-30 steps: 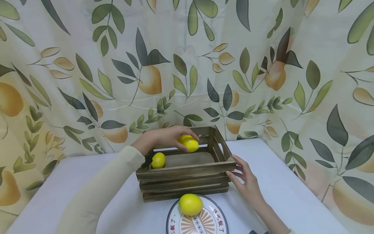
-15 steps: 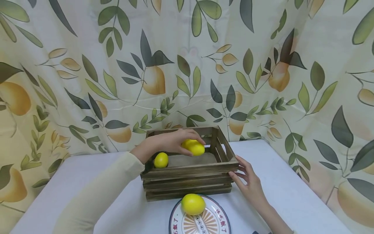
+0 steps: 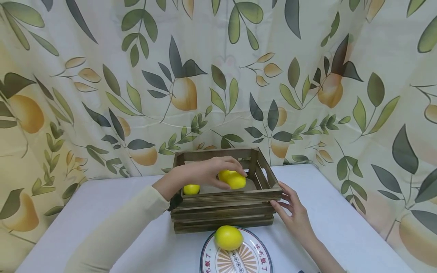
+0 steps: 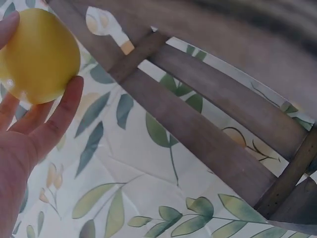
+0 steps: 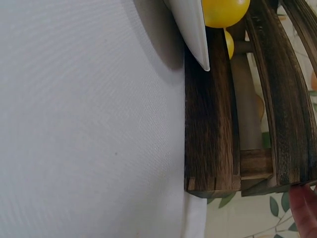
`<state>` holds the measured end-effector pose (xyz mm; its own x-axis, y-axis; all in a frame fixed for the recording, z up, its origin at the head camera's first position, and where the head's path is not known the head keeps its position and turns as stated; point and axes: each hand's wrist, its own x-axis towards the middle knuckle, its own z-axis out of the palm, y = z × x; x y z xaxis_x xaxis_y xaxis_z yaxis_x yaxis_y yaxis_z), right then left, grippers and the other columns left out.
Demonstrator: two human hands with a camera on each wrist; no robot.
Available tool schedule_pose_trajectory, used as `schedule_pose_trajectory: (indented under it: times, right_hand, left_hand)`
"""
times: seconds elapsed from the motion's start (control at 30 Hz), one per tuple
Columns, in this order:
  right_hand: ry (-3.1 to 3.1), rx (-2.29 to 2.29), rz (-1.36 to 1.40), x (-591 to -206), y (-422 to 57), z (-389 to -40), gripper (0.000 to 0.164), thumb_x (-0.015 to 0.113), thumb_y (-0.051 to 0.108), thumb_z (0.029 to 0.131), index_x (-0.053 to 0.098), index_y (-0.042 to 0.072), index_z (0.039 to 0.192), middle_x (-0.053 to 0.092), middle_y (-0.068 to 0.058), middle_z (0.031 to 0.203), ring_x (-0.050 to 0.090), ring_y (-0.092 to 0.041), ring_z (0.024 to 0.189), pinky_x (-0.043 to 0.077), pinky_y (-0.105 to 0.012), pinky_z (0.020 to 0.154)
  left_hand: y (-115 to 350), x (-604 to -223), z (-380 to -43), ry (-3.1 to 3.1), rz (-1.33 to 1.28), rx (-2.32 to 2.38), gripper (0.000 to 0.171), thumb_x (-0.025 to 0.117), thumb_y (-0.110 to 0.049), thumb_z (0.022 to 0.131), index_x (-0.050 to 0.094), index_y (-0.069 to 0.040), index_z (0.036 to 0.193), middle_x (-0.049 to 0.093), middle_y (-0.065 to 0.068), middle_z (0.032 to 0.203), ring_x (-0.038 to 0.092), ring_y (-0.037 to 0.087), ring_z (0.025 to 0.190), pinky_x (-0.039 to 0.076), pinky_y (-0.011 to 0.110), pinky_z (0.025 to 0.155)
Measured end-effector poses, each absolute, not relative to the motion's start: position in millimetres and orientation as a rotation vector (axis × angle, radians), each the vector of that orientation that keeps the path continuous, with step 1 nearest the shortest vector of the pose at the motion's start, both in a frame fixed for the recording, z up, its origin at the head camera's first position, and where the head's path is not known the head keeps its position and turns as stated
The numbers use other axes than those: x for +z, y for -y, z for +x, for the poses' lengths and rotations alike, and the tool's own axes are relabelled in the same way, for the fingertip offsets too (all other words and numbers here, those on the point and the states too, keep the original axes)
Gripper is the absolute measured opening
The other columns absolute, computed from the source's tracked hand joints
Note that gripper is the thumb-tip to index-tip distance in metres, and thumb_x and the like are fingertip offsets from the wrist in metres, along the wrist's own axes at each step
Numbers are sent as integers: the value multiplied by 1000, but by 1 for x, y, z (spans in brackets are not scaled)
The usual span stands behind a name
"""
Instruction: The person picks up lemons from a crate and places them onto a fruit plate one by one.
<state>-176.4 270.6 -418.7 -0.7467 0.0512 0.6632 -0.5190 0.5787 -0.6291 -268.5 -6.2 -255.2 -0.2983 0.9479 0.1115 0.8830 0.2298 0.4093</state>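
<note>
L. hand [image 3: 213, 171]: fingers gripping lemon [image 3: 236, 181], in/just over crate [image 3: 225, 217]; R. hand [image 3: 293, 212]: fingers gripping crate's R. front corner; prob. part done, some left: 2nd lemon [image 3: 191, 189] in crate's L. end, 3rd lemon [image 3: 228, 238] on plate [image 3: 211, 259].

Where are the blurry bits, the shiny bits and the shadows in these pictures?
Left wrist view: tiny white glints low on the yellow fruit, and the nearest part of the crate, top right, is blurry; right wrist view: a soft grey shadow on the tablecloth beside the plate; head view: mostly sharp, evenly lit.
</note>
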Motion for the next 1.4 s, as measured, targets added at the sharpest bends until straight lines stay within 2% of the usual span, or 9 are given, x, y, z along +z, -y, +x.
schedule_pose_trajectory:
  times: [0.17, 0.43, 0.67, 0.9, 1.17, 1.4]
  right_hand:
    - [2160, 1144, 367, -421, -271, -176, 73, 70, -14, 80, 41, 6, 145, 51, 8, 124, 51, 14, 105, 49, -9, 83]
    - [2168, 1131, 376, -418, -269, -176, 73, 69, -14, 82, 39, 5, 146, 55, -16, 125, 49, 16, 105, 47, -6, 82]
    - [2192, 1133, 356, -419, -270, -176, 73, 70, -12, 82, 38, 5, 146, 55, -17, 127, 48, 16, 106, 47, -6, 82]
    - [2200, 1124, 366, -417, -270, -176, 72, 69, -10, 84, 37, 7, 147, 54, -16, 129, 48, 17, 106, 46, -5, 83]
    - [2206, 1119, 354, -419, -272, -176, 75, 70, -11, 82, 37, 8, 147, 55, -19, 125, 47, 18, 106, 46, -6, 83]
    - [2207, 1117, 356, -421, -273, -177, 74, 69, -11, 83, 37, 8, 147, 55, -18, 126, 47, 17, 106, 46, -5, 84]
  left_hand:
    - [7, -256, -260, -2320, 1801, 617, 49, 73, -9, 88, 56, -11, 134, 49, 8, 140, 47, 22, 127, 41, 25, 105]
    - [5, -262, -242, -2292, 1801, 601, 49, 73, -10, 87, 57, -16, 133, 46, 6, 142, 47, 21, 127, 42, 22, 102]
    - [5, -266, -231, -2203, 1913, 568, 48, 72, -10, 89, 55, -13, 133, 45, 9, 143, 46, 20, 126, 41, 15, 99]
    - [0, -270, -217, -2174, 2022, 498, 46, 70, -12, 90, 56, -14, 134, 45, 9, 142, 45, 20, 129, 38, 16, 103]
    - [-5, -285, -209, -2095, 1938, 473, 50, 69, -14, 92, 53, -16, 139, 41, 8, 148, 40, 18, 134, 39, 17, 102]
    - [-8, -313, -209, -2011, 1890, 513, 49, 68, -14, 92, 52, -14, 138, 43, 7, 146, 41, 14, 133, 36, 20, 107]
